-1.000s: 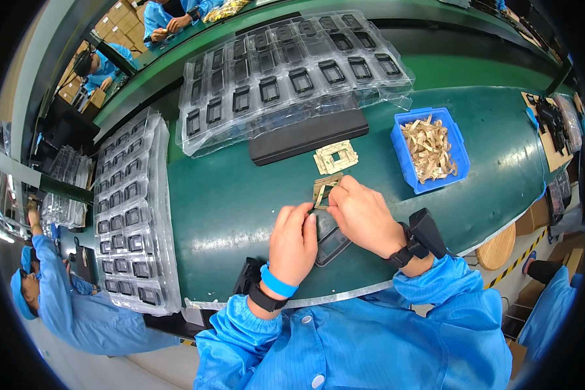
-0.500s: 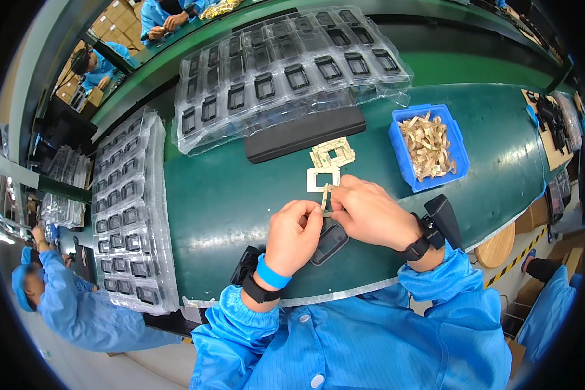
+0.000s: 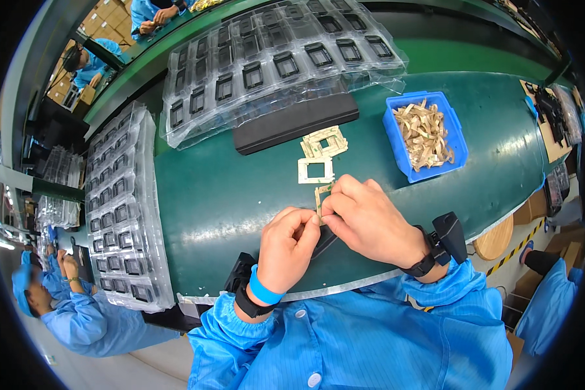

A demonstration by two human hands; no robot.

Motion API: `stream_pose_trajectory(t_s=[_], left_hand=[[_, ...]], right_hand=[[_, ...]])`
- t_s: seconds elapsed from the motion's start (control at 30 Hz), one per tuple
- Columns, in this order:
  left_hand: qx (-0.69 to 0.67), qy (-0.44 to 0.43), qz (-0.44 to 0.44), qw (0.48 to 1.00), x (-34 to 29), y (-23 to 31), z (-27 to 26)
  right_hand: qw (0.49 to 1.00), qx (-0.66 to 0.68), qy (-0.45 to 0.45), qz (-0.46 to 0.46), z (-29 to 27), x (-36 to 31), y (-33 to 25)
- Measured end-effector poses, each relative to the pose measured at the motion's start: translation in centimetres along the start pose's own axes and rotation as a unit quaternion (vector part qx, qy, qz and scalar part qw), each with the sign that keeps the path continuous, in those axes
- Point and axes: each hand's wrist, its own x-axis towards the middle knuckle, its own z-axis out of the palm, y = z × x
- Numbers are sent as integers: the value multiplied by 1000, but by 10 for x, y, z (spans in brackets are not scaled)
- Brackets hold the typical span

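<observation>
Between my two hands is a thin cream adhesive frame (image 3: 318, 196) with green marks; one corner of it shows above my fingertips. My left hand (image 3: 287, 246) pinches its lower end between thumb and forefinger. The thumb and fingers of my right hand (image 3: 372, 220) close on its right side, hiding much of it. Just beyond lies a flat cream square frame (image 3: 302, 171), and a loose pile of similar frames (image 3: 311, 144) overlaps behind it. Below my fingers, a dark flat piece (image 3: 323, 242) lies on the green table, mostly covered by my hands.
Right of my hands stands a blue bin (image 3: 409, 166) full of curled tan strips. A long black block (image 3: 266, 133) lies before clear trays (image 3: 240, 97) of black frames; more trays (image 3: 120, 201) line the left. Co-workers (image 3: 78, 305) in blue sit left and far left.
My fingertips have come closer together on the adhesive frame, and a corner of it now shows. My hands cover more of the dark piece. The whole view has shifted slightly.
</observation>
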Motion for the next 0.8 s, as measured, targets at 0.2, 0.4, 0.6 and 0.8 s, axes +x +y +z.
stream_pose_trajectory(t_s=[0.2, 0.4, 0.6, 0.8], left_hand=[[43, -14, 17, 999, -3, 3, -2], [-3, -34, -23, 999, -5, 3, -2], [-120, -7, -105, 987, -3, -2, -4], [-68, -11, -69, 995, -6, 1, -10]], right_hand=[[997, -37, 29, -57, 4, -2, 0], [993, -53, 54, -87, 5, -5, 1], [980, 35, 180, -77, -26, -14, 11], [931, 1, 339, 137, -81, -12, 58]])
